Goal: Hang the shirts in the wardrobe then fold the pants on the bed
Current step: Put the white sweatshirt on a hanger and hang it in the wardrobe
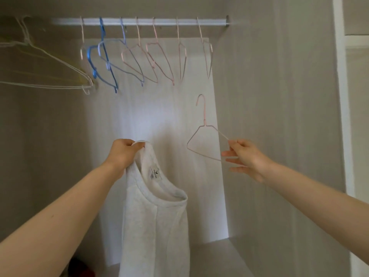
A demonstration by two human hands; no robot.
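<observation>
A white shirt (155,222) hangs down inside the open wardrobe, its collar with a small label facing me. My left hand (122,151) grips it at the top of one shoulder. To the right, my right hand (242,156) pinches the right corner of a thin pink wire hanger (200,134), held upright with its hook pointing up. The hanger is apart from the shirt, at about the height of my left hand.
The wardrobe rail (151,22) runs across the top with several empty pink and blue hangers (139,58) on it. More pale hangers (46,64) hang at the far left. The wardrobe's right side wall (279,116) stands close to my right hand.
</observation>
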